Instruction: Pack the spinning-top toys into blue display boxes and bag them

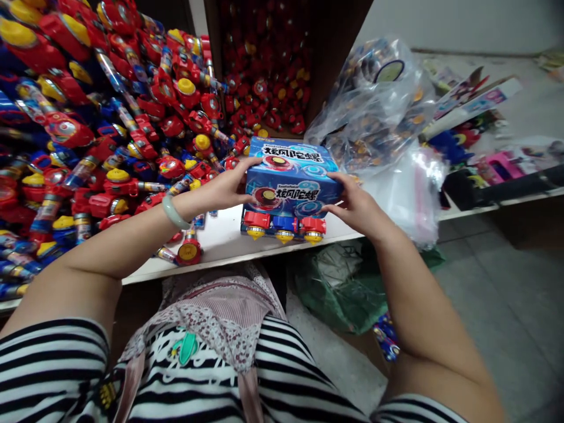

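A blue printed box [294,174] with pictures of spinning tops stands at the table's front edge. My left hand [235,187] grips its left side, fingers at the top edge and thumb at the front. On the opposite side, my right hand [350,202] holds the box the same way, thumb low on the front face. Just below the front face sits a row of spinning-top toys [284,226], two red and one blue, with yellow tips pointing down. Whether they lie inside the box's lower part or under it, I cannot tell.
A big heap of red and blue top toys [132,129] covers the left. Behind the box, a brown carton [264,70] holds more. Clear plastic bags [383,111] lie to the right, with a tape roll on them. A green sack [339,288] is below the white table [211,249].
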`<action>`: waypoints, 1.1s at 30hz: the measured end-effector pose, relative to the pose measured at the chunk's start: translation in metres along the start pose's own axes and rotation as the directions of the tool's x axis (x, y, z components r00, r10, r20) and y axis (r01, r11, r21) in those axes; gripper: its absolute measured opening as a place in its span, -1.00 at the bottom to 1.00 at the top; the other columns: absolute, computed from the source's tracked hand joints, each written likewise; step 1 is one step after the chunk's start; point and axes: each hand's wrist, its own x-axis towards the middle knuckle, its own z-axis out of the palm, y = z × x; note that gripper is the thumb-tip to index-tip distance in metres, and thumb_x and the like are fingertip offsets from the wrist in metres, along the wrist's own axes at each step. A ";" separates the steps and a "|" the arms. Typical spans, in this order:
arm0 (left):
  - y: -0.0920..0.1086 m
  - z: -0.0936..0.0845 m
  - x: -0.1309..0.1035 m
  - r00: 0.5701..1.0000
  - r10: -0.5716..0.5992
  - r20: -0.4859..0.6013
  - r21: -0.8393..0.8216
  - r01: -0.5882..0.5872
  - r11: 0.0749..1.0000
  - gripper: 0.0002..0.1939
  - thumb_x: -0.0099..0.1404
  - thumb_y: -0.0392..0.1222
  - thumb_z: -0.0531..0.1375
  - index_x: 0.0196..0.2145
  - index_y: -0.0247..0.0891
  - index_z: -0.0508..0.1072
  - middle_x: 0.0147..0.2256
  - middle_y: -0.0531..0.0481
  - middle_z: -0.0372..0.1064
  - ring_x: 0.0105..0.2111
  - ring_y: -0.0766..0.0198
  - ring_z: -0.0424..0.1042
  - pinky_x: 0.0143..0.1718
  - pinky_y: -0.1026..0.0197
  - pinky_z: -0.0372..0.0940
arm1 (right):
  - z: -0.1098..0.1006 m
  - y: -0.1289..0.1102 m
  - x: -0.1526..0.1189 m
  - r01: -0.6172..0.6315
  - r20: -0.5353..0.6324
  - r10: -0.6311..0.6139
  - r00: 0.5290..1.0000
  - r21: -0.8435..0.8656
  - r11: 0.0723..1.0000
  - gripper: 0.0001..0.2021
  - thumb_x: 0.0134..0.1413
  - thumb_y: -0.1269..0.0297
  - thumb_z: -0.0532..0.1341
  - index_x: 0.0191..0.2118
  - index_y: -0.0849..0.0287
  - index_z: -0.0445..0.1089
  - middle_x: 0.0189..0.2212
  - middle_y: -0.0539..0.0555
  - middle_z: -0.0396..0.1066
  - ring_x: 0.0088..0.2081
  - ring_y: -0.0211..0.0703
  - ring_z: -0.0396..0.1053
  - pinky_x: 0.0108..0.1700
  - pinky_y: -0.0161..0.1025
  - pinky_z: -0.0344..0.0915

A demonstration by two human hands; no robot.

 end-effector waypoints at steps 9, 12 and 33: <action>-0.021 0.004 -0.021 0.998 0.064 0.022 0.450 -0.067 0.891 -0.16 0.19 -0.12 0.33 0.34 -0.19 0.08 -0.31 -0.03 0.47 -0.37 0.18 0.50 -0.24 0.19 0.38 | 0.025 0.011 -0.016 0.020 -0.054 -0.029 0.998 -0.160 0.987 -0.30 0.10 0.05 0.25 0.34 0.00 0.11 -0.32 0.04 0.54 -0.36 0.06 0.52 -0.23 -0.02 0.47; -0.026 0.002 -0.019 0.993 0.117 -0.002 0.560 -0.096 0.823 -0.21 0.21 -0.09 0.31 0.32 -0.21 0.13 -0.27 -0.07 0.50 -0.30 0.13 0.52 -0.20 0.18 0.36 | 0.030 0.016 -0.015 0.004 -0.098 -0.023 0.995 -0.194 0.981 -0.31 0.10 0.04 0.26 0.33 -0.03 0.14 -0.31 0.04 0.55 -0.32 0.09 0.54 -0.18 0.00 0.47; -0.091 0.018 -0.016 0.985 0.131 -0.108 0.642 -0.031 0.766 -0.33 0.22 -0.08 0.18 0.27 -0.29 0.30 -0.37 -0.10 0.44 -0.36 0.11 0.41 -0.23 0.13 0.29 | 0.084 0.058 -0.013 0.000 -0.271 -0.057 0.961 -0.206 0.979 -0.47 0.25 0.03 0.08 0.29 0.01 0.27 -0.16 0.15 0.50 -0.24 0.01 0.50 -0.14 -0.04 0.47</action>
